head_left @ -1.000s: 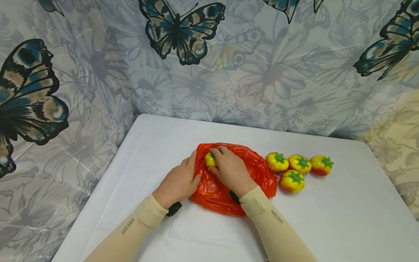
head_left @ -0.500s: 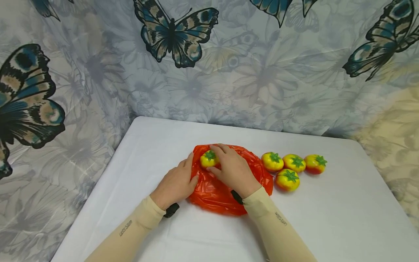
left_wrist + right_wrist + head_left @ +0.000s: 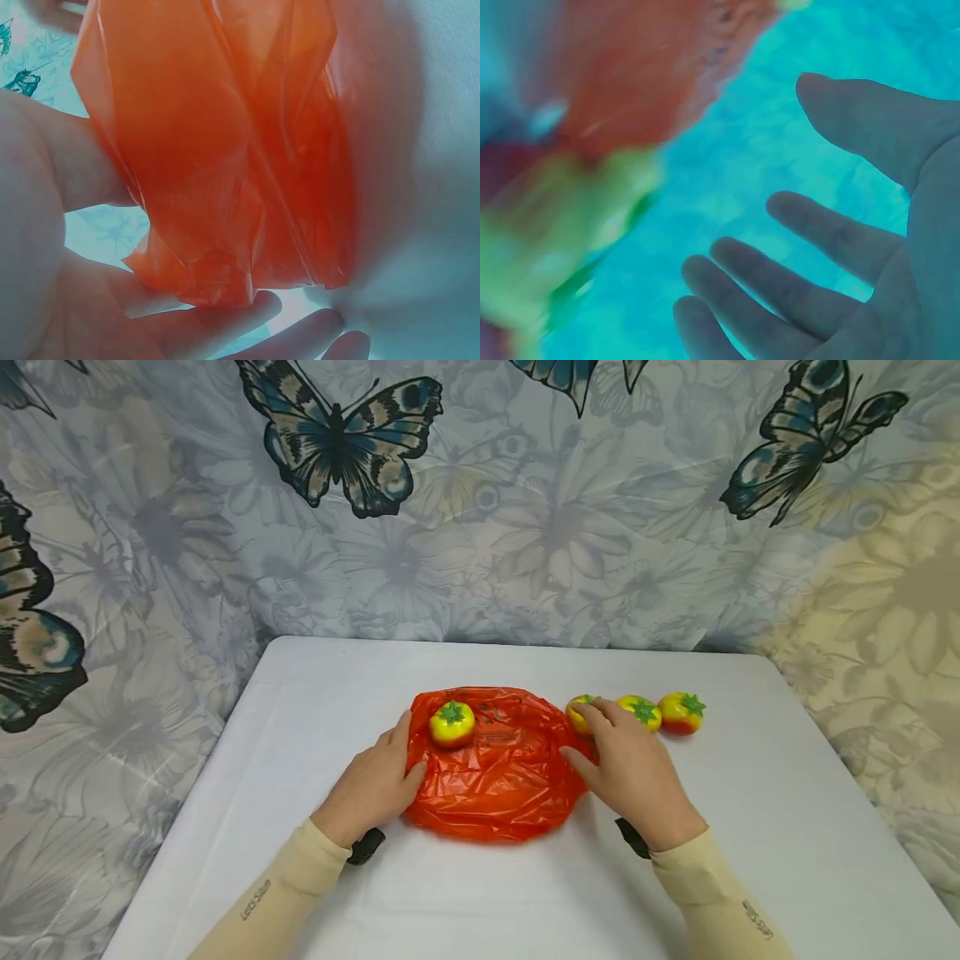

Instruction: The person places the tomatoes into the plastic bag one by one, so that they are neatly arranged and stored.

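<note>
The bag point(image 3: 498, 768) is red, the fruit point(image 3: 452, 725) yellow-red, the tablecloth point(image 3: 465, 902) white, the backdrop point(image 3: 562, 552) butterfly-printed

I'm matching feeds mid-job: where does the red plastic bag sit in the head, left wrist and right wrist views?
Head: red plastic bag at lower middle, flat on the table.
Left wrist: red plastic bag large, from the top edge down through the middle.
Right wrist: red plastic bag at top left, blurred.
Shared landmark: the left hand, beside the bag in the head and left wrist views only.
</note>
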